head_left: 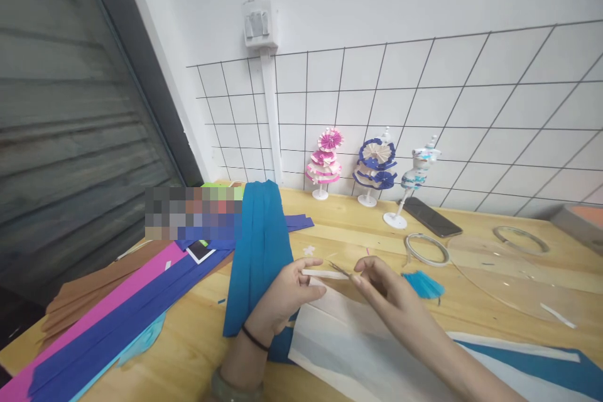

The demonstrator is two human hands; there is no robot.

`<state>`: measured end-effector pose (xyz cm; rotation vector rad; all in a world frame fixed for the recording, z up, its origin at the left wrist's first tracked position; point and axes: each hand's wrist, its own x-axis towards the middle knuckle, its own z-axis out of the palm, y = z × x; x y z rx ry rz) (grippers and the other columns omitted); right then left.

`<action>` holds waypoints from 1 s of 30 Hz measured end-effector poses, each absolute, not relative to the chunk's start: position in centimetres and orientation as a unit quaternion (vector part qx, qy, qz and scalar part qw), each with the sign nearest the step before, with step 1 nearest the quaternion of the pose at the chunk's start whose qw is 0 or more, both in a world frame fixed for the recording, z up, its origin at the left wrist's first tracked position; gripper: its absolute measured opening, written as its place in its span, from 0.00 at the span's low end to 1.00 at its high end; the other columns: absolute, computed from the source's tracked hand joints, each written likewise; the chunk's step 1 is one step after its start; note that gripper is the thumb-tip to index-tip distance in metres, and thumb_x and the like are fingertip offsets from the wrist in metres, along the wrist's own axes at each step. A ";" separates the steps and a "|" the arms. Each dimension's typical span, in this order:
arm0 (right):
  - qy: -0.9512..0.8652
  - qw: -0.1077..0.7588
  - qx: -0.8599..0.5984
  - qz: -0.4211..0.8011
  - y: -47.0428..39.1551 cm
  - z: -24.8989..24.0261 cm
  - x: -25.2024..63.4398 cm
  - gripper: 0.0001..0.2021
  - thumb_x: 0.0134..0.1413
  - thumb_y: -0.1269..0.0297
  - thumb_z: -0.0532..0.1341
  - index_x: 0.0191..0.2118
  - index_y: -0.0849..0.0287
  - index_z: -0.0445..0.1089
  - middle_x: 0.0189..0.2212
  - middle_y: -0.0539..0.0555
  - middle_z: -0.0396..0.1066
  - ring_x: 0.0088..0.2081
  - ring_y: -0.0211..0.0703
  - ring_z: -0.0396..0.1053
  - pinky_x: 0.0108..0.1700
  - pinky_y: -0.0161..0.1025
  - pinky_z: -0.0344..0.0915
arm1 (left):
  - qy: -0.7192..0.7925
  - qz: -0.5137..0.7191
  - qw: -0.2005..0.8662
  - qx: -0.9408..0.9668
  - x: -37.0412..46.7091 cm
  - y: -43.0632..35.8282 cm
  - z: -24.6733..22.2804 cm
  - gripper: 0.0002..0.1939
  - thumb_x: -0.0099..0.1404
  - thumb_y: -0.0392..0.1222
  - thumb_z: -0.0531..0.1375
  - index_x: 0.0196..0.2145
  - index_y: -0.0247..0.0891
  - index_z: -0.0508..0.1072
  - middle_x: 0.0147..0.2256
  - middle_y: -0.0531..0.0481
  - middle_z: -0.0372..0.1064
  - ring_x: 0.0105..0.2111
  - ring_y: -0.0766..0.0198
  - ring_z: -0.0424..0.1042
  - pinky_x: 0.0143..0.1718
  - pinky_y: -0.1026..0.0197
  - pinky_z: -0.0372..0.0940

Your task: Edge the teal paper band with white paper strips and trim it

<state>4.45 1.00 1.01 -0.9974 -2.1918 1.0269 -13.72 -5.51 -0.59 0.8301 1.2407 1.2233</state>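
Strip of white material (pixel 325 274) runs from my left hand (pixel 293 289), which holds one end, thumb spread from forefinger, toward my right hand (pixel 387 292), closed on a thin pointed metal tool (pixel 340 269). White sheets (pixel 343 339) lie below both hands, teal pleated cloth (pixel 260 232) beside my left, blue fan (pixel 423 284) right of my right.

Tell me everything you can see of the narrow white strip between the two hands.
The white strip is thin, flat and plain, paper or fabric by its look. It runs nearly straight and about level across the view. Its left end lies between the left hand's thumb and forefinger; its other end reaches a pointed tool in the right hand. Exactly what grips it is unclear.
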 end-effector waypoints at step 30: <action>-0.862 0.155 -0.479 -0.063 10.8 -4.8 23.7 0.17 0.58 0.54 0.47 0.36 0.57 0.69 0.30 0.57 0.72 0.35 0.49 0.69 0.35 0.41 0.63 | 0.646 0.533 0.404 0.368 -15.4 -3.7 -2.2 0.17 0.45 0.50 0.64 0.28 0.35 0.70 0.29 0.42 0.75 0.35 0.53 0.74 0.33 0.58 0.68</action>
